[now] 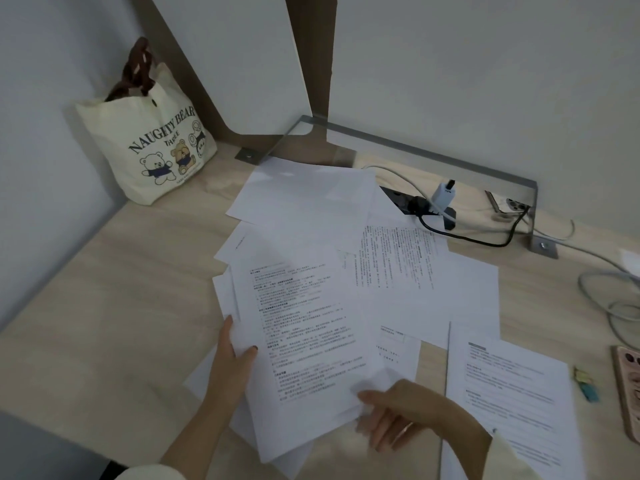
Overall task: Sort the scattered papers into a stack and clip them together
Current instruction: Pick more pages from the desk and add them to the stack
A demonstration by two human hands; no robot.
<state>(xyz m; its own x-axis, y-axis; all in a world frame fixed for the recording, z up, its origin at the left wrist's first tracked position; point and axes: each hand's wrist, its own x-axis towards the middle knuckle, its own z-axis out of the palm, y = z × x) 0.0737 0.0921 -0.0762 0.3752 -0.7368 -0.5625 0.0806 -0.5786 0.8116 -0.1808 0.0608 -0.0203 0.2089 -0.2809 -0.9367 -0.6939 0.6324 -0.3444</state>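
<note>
Both hands hold a small bundle of printed sheets (304,341) a little above the wooden desk (121,289). My left hand (230,362) grips the bundle's left edge, thumb on top. My right hand (408,414) pinches its lower right corner. More sheets lie scattered around: blank ones (304,195) at the back, a printed page (398,258) to the right of them, another printed page (512,389) at the right front, and some underneath the held bundle. A small yellow and blue clip (587,384) lies beside the right-hand page.
A cream tote bag (152,143) with bear pictures stands in the back left corner. A power strip with a white charger (443,197) and cables runs along the back. A phone (507,204) leans at the back right. A pink case (628,386) lies at the right edge.
</note>
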